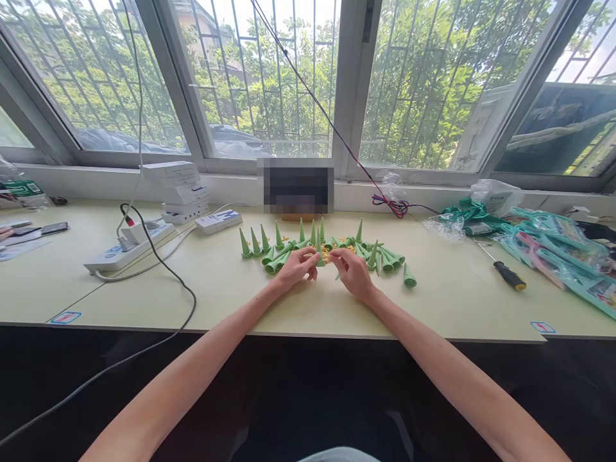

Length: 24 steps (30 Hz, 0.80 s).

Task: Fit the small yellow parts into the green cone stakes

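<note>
Between the thumb and fingers of my left hand (pixel 296 267) stands a pointed green plastic cone (pixel 318 249), tip upward. My right hand (pixel 353 273) is closed in a pinch close beside that cone; whatever its fingertips hold is too small to make out. Small yellow-orange pieces (pixel 341 242) lie scattered just behind both hands. More green cones spread around them: several stand upright, such as an upright cone (pixel 244 245) at the left, and others lie on their sides, like the lying cone (pixel 409 277) at the right.
The pale table (pixel 192 295) carries a power strip (pixel 129 249), stacked white boxes (pixel 178 189), a pixelated dark object (pixel 298 186), a screwdriver (pixel 509 274) and teal plastic packages (pixel 553 244). A black cable (pixel 190 292) hangs over the front edge. Another person's hand (pixel 6 233) shows at far left.
</note>
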Available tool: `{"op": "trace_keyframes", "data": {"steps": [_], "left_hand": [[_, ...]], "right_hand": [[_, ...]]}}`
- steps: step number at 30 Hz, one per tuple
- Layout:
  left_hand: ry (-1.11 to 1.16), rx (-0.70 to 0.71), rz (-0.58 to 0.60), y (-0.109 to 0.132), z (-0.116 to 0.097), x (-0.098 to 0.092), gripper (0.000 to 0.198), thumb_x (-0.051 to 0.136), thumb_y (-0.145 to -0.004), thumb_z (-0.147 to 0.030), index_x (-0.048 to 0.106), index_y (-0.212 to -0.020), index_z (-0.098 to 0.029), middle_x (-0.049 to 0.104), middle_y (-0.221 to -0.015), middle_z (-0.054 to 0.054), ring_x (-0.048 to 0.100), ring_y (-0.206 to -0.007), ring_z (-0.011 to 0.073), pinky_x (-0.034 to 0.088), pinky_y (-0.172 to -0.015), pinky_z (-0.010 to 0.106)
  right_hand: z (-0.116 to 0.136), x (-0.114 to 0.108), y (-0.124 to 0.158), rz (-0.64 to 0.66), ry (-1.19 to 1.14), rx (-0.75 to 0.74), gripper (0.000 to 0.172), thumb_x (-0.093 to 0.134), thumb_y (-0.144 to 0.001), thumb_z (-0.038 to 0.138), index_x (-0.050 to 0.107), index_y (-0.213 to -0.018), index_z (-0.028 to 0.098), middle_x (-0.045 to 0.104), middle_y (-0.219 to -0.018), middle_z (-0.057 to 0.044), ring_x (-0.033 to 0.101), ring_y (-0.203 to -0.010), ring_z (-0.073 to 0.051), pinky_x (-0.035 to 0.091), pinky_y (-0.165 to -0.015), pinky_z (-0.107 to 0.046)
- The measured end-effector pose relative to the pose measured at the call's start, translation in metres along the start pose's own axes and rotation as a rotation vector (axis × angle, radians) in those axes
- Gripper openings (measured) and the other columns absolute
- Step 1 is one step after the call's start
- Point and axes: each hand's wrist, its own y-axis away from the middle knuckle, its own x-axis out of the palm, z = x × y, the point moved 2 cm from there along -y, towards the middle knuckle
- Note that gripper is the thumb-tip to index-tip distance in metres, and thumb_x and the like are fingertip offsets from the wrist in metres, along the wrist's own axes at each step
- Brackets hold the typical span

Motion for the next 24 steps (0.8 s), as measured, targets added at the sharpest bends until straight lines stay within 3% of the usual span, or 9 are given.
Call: {"op": "trace_keyframes", "data": {"steps": [12, 24], "left_hand": [[0.014, 0.017, -0.008, 0.0009, -0.0068, 0.0034, 0.035, 0.061, -0.085, -0.049, 0.054, -0.084, -0.015, 0.056, -0.061, -0.002, 0.059, -0.047, 0.0119, 0.044, -0.043, 0.022], [-0.046, 0.076, 0.001, -0.0003, -0.0051, 0.0034, 0.038, 0.058, -0.086, -0.053, 0.052, -0.082, -0.015, 0.054, -0.063, -0.001, 0.060, -0.049, 0.0119, 0.046, -0.045, 0.023]], "right_hand": [[-0.0016, 0.0015, -0.0004, 0.003, -0.034, 0.036, 0.018, 0.051, -0.094, 0.031, 0.064, -0.096, 0.019, 0.068, -0.090, -0.005, 0.054, -0.063, -0.014, 0.047, -0.063, -0.028], [-0.0048, 0.0020, -0.0009, 0.008, -0.073, 0.112, 0.025, 0.051, -0.094, 0.040, 0.063, -0.093, 0.018, 0.069, -0.088, -0.007, 0.059, -0.065, -0.015, 0.050, -0.064, -0.029]]}}
